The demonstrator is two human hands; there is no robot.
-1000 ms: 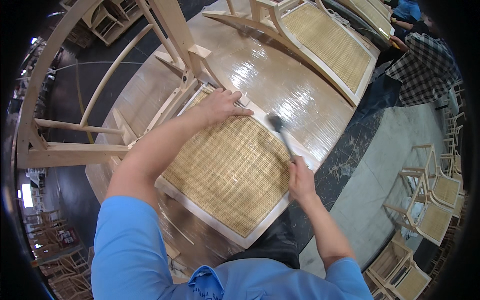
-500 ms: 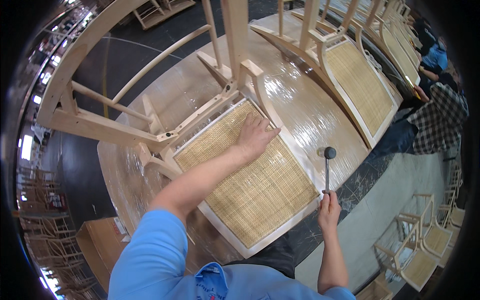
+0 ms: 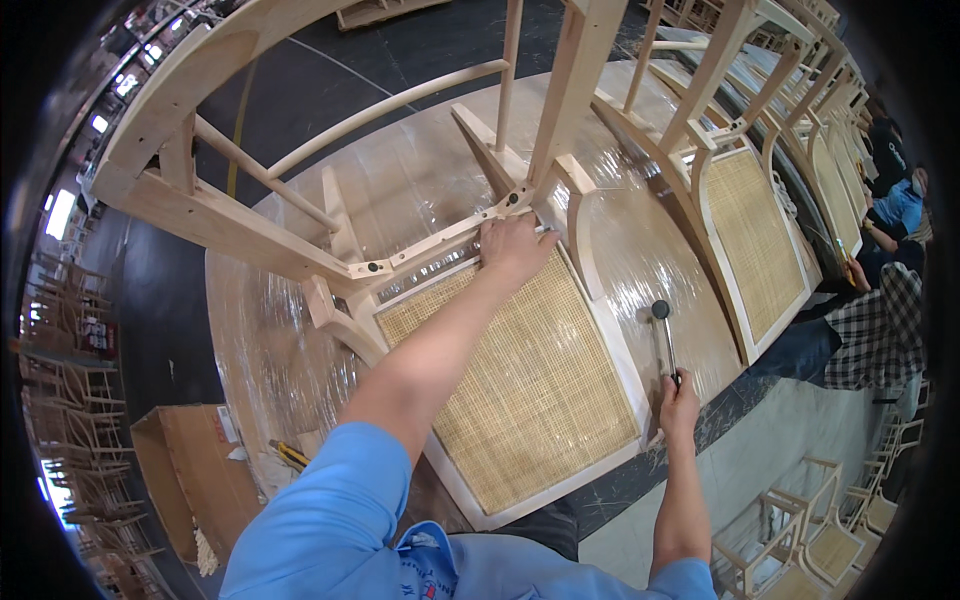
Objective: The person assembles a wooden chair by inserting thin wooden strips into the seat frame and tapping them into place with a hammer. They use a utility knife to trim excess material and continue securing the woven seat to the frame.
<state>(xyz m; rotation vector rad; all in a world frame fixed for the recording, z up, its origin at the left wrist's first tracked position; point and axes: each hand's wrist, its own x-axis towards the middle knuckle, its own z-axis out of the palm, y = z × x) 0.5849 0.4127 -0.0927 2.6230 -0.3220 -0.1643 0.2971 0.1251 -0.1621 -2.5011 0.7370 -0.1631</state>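
we press our left hand [image 3: 512, 248] flat on the far corner of the woven seat [image 3: 520, 375], the fingers spread and holding nothing, just where the seat meets the wooden chair frame [image 3: 300, 250]. the seat lies on the round table [image 3: 400, 190], which is covered with clear plastic. our right hand [image 3: 678, 398] has a clenched grip on the handle of a small hammer [image 3: 664, 335], its head up beside the seat's right edge. a second chair [image 3: 755, 240] lies further right.
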